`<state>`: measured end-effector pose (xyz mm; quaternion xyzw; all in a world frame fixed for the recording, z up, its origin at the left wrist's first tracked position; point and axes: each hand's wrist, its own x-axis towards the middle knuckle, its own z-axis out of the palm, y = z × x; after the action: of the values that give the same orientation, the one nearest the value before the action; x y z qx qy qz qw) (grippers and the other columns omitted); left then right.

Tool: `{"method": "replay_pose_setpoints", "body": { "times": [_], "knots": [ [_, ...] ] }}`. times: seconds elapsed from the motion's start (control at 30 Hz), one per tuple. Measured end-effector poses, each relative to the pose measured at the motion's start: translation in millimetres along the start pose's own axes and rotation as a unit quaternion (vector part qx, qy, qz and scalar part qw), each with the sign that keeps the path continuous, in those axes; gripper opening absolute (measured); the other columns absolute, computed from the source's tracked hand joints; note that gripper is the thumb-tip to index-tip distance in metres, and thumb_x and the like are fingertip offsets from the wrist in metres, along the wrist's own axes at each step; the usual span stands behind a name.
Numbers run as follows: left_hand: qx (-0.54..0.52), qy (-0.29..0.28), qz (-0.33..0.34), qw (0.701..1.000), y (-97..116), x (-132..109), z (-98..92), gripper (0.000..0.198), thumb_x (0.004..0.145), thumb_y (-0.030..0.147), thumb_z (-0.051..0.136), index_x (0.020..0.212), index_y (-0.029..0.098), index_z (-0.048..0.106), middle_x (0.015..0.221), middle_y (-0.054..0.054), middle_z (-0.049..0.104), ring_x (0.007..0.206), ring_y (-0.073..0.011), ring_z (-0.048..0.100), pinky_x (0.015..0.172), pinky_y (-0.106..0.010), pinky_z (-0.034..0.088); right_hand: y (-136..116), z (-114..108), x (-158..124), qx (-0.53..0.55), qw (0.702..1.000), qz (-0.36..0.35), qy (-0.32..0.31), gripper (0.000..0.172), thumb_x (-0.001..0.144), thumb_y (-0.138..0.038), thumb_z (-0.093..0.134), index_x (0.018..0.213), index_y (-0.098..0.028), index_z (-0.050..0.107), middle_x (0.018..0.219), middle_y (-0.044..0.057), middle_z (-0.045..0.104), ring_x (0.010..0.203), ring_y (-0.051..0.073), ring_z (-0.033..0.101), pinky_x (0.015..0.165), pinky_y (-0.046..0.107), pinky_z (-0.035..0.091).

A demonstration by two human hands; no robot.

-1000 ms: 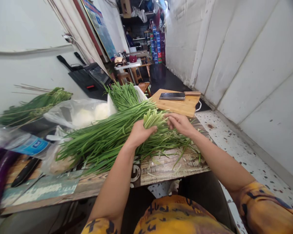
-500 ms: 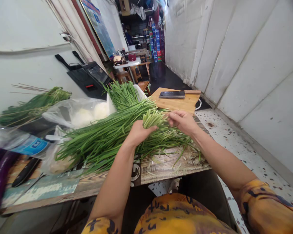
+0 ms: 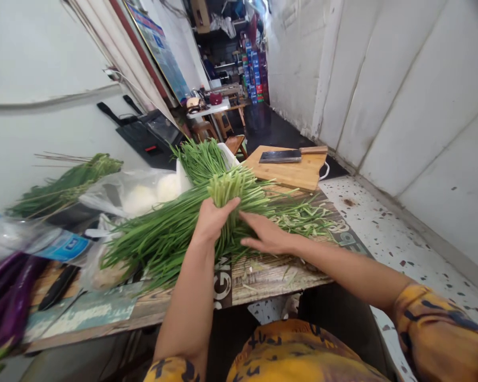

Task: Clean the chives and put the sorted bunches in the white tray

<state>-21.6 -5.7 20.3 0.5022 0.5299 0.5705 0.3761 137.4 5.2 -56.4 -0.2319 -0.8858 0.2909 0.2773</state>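
Observation:
My left hand is wrapped round a bunch of garlic chives, its pale cut ends pointing up and away from me. To the right, my right hand has its fingers stretched toward the lower side of the bunch, thumb apart from them; it grips nothing that I can see. Long green chives lie in a heap under and left of the bunch. Loose trimmings and thin stalks are scattered on the wooden tabletop beyond my right hand.
A cleaver lies on a cutting board at the far right corner. Behind the heap, a white container holds more chives. On the left are a bag of white round things, a plastic bottle, eggplants and a black-handled knife.
My left hand has moved slightly left and turned the bunch more upright. My right hand has left the stalk ends, coming down and left with its fingers now extended beside the bunch.

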Motion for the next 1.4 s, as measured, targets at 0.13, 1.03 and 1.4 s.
{"method": "replay_pose_setpoints", "body": {
  "times": [0.13, 1.03, 1.4],
  "knots": [
    [-0.093, 0.070, 0.016, 0.993, 27.0, 4.8, -31.8, 0.034, 0.058, 0.035, 0.082, 0.079, 0.011, 0.071, 0.076, -0.006, 0.073, 0.072, -0.0176, 0.068, 0.072, -0.029, 0.055, -5.2, 7.2, -10.2, -0.192, 0.976, -0.037, -0.091, 0.066, 0.091, -0.051, 0.049, 0.143, -0.012, 0.044, 0.148, 0.018, 0.043, 0.140, 0.037, 0.032, 0.113, 0.056, 0.024],
    [-0.048, 0.161, 0.301, 0.939, 225.5, 53.5, -106.2, 0.023, 0.058, 0.015, 0.080, 0.076, 0.015, 0.064, 0.067, 0.002, 0.063, 0.061, -0.0114, 0.062, 0.064, -0.025, 0.056, 16.6, 26.5, -13.7, -0.236, 0.969, -0.069, -0.037, 0.056, 0.092, -0.046, 0.048, 0.140, -0.017, 0.050, 0.145, 0.014, 0.049, 0.134, 0.033, 0.044, 0.109, 0.055, 0.030],
    [0.416, 0.021, 0.501, 0.758, 186.6, 128.3, -78.8, 0.013, 0.079, 0.028, 0.066, 0.089, 0.021, 0.069, 0.096, -0.006, 0.069, 0.103, -0.0233, 0.058, 0.105, -0.043, 0.035, 1.5, 15.3, -16.3, -0.176, 0.980, -0.023, -0.087, 0.061, 0.092, -0.049, 0.045, 0.144, -0.018, 0.045, 0.151, 0.013, 0.041, 0.139, 0.033, 0.035, 0.114, 0.055, 0.022]
  ]
}}
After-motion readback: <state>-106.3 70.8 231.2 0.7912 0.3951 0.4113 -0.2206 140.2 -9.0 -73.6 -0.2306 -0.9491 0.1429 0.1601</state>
